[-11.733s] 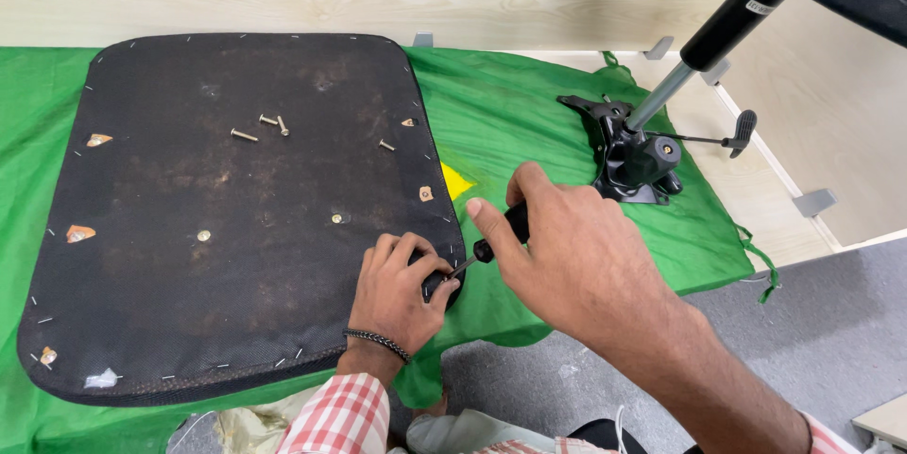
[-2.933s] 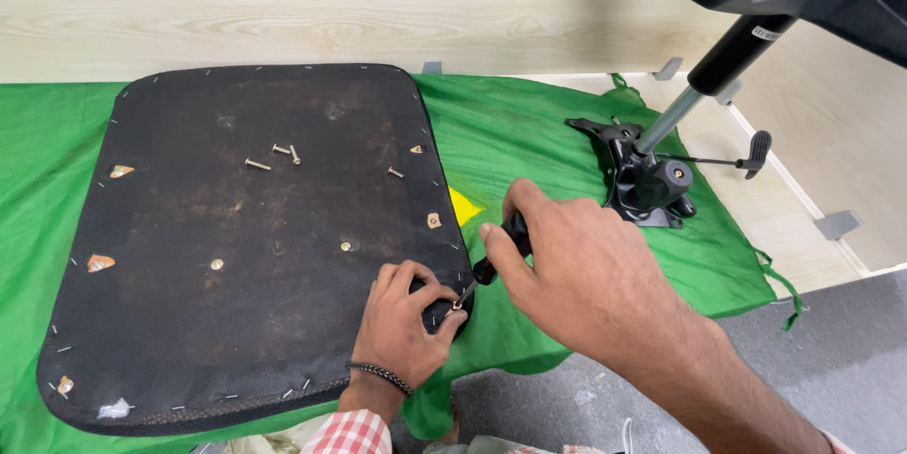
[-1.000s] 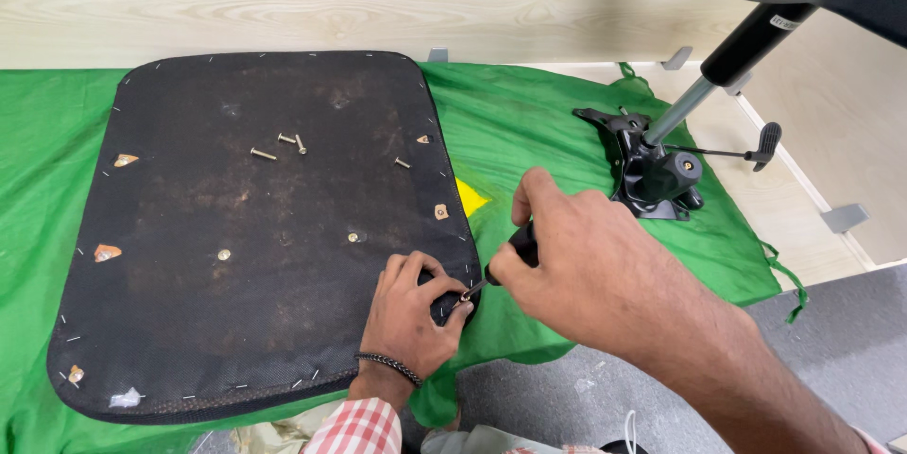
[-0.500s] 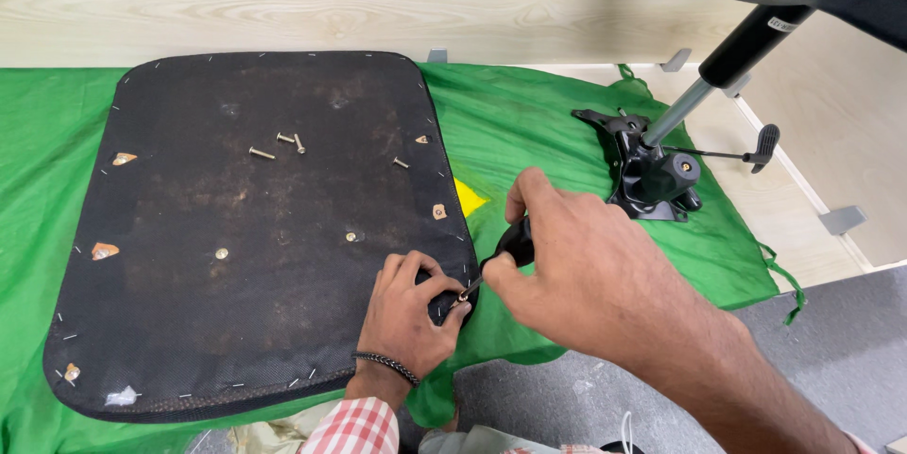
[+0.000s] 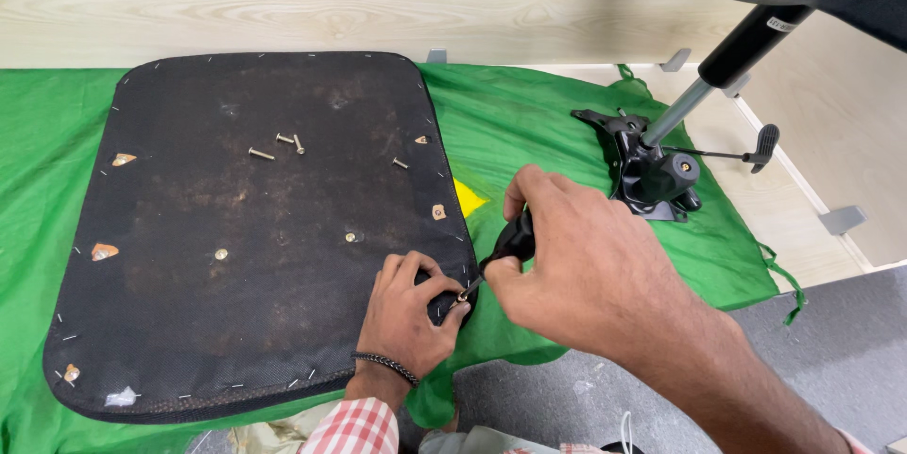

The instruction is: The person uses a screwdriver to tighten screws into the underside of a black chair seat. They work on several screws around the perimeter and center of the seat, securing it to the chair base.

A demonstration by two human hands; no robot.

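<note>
The right hand point(image 5: 586, 265) is closed around the black handle of a screwdriver point(image 5: 510, 244). The tool slants down and to the left, and its tip meets the near right edge of the upside-down seat cushion point(image 5: 246, 227). The left hand point(image 5: 406, 317) rests right there, fingers pinched shut on a small black part at the tip. Both hands almost touch. Loose screws point(image 5: 276, 144) lie well apart, farther up the cushion. The cushion lies on a green cloth point(image 5: 529, 123) over the bench.
</note>
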